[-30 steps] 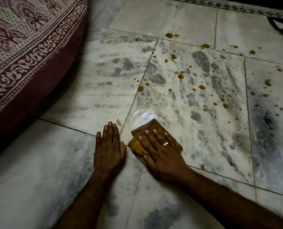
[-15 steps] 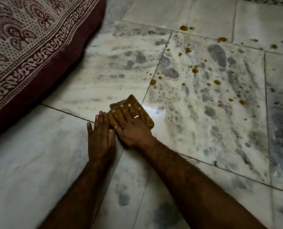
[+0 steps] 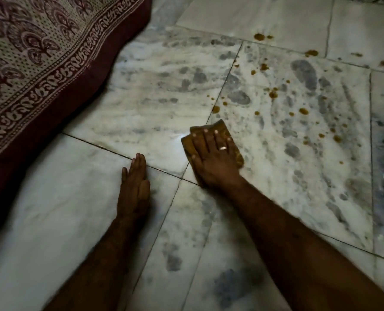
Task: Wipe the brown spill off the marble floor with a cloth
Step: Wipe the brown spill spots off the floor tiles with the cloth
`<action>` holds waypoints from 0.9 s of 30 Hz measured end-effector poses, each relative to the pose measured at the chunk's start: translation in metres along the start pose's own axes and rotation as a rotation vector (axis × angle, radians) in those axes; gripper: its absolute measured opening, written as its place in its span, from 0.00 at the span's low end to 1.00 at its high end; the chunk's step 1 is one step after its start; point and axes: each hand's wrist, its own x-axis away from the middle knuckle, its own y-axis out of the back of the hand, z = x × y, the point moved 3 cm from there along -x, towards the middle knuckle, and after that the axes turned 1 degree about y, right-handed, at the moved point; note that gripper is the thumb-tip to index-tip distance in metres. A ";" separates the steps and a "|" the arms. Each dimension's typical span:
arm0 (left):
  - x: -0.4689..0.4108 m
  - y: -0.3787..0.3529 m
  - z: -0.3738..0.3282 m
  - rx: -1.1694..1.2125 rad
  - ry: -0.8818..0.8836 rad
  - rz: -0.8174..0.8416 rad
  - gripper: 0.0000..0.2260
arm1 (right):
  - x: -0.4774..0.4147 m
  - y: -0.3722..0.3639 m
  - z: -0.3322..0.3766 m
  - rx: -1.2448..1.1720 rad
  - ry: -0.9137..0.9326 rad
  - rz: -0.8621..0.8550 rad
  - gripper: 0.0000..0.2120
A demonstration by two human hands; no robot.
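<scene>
Flat, spread right hand (image 3: 213, 158) presses cloth (image 3: 220, 129) mid-wipe; left hand (image 3: 134, 182) braces beside. Next: push toward brown drops (image 3: 273, 94) beyond cloth.

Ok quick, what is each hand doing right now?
Left hand: open, flat on the floor, holding nothing.
Right hand: open, fingers spread, pressing the cloth on the floor.

I'm pressing the brown cloth (image 3: 220, 127) flat on the marble floor (image 3: 141, 122) with my right hand (image 3: 213, 158), fingers spread. Left hand (image 3: 134, 187) is lying flat just left of cloth. Brown spill (image 3: 274, 94) drops are sitting beyond cloth.
</scene>
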 end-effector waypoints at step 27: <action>-0.068 -0.071 -0.081 -0.546 -0.138 0.062 0.30 | 0.008 0.012 -0.038 0.049 0.151 0.103 0.31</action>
